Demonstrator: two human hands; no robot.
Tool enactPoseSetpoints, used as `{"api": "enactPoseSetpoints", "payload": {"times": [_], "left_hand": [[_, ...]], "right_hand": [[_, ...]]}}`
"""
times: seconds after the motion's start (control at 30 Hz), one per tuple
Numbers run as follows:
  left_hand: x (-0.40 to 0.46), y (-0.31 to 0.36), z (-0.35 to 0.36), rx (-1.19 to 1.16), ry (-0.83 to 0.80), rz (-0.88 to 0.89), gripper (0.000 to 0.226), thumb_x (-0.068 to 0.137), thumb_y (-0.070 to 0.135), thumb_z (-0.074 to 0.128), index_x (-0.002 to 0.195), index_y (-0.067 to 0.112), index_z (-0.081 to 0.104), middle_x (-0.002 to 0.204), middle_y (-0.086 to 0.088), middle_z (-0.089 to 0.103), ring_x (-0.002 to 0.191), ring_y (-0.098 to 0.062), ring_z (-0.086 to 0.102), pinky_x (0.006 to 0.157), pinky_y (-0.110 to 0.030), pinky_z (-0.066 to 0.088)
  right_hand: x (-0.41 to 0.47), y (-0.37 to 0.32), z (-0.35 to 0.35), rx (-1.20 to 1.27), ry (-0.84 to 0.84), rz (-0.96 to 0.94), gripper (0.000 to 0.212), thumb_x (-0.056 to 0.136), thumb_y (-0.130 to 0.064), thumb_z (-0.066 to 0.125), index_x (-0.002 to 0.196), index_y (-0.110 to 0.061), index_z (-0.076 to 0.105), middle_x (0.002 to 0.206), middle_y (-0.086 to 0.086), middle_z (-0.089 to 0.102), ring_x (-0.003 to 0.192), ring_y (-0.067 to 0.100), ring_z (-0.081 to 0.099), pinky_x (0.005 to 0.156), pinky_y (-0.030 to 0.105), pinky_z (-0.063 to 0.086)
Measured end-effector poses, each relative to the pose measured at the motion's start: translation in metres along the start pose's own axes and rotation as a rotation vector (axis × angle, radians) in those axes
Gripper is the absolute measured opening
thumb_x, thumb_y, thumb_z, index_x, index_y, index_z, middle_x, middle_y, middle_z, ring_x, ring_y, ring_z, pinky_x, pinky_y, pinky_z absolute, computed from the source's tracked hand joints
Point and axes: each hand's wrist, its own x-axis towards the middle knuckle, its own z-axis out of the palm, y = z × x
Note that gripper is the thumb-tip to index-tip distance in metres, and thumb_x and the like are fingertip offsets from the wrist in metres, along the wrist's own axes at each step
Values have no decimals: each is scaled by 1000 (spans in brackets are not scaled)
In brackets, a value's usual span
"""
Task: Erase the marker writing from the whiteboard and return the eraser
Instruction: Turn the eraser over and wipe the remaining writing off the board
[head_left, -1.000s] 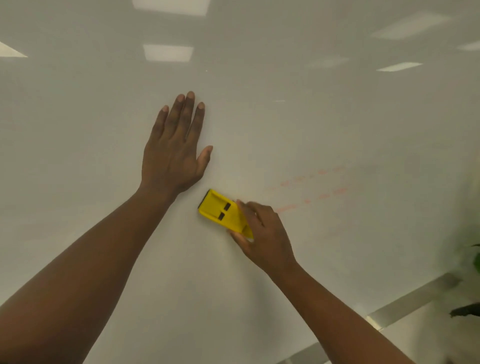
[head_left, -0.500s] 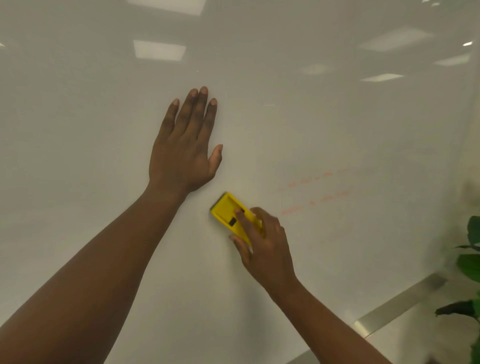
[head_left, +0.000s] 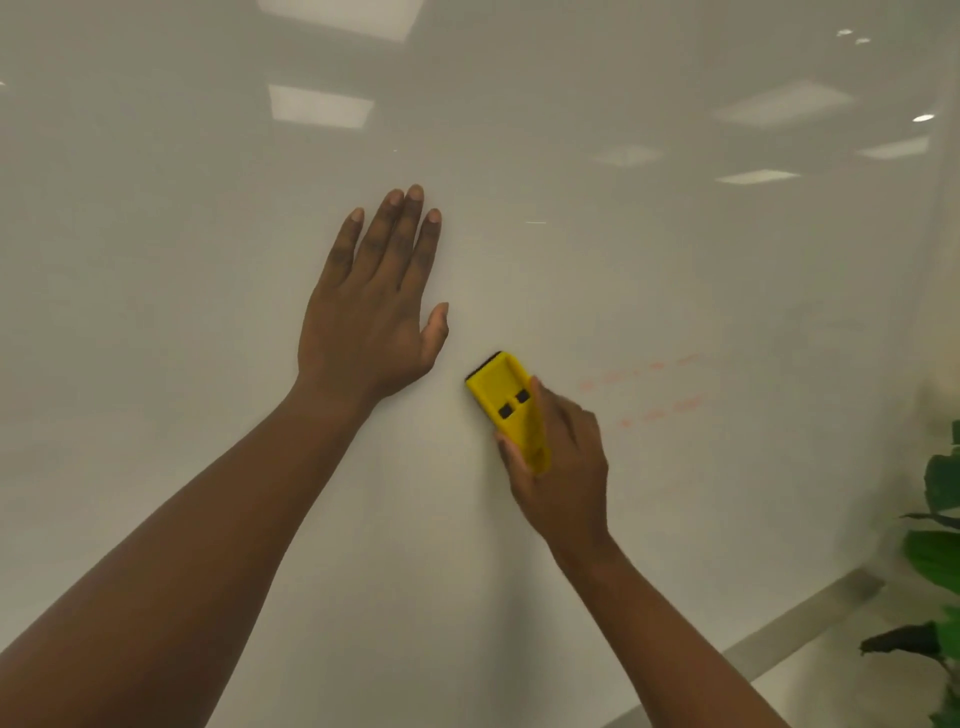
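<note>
Left hand (head_left: 371, 317) flat on whiteboard (head_left: 675, 260), fingers straight and together. Right hand (head_left: 563, 467) grips yellow eraser (head_left: 506, 402) by its lower end, felt side against the board just below-right of the left thumb. Faint red marker traces (head_left: 654, 389) right of eraser. Plant leaves (head_left: 940, 545) at right edge.

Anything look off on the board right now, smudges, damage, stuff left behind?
Only faint red marker traces remain on the whiteboard, in two pale rows just right of the yellow eraser gripped by the right hand. The left hand rests flat on the board. No damage shows.
</note>
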Motion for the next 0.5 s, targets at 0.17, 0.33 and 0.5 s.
{"api": "enactPoseSetpoints", "payload": {"times": [0.17,0.33,0.5], "left_hand": [[0,0,-1,-2,7,1,75,99,42,32,159,7,6,167,-15,4,156,-26,2,126,-47,8],[0,2,-2,-3,8,-14,75,98,42,32,159,6,8,167,-15,5,155,-26,2,126,-47,8],[1,3,-3,11,3,-26,74,98,42,32,159,6,10,167,-15,7,155,-26,4,126,-48,9]], "right_hand": [[-33,44,-13,13,-64,-27,57,82,-23,72,134,-8,55,122,9,59,110,24,55,99,18,40],[13,75,-27,1,1,238,64,82,-38,64,140,-19,48,122,7,58,111,24,54,88,22,38],[17,64,-22,21,-28,83,62,78,-24,73,136,-12,53,125,6,59,112,20,51,96,13,34]]}}
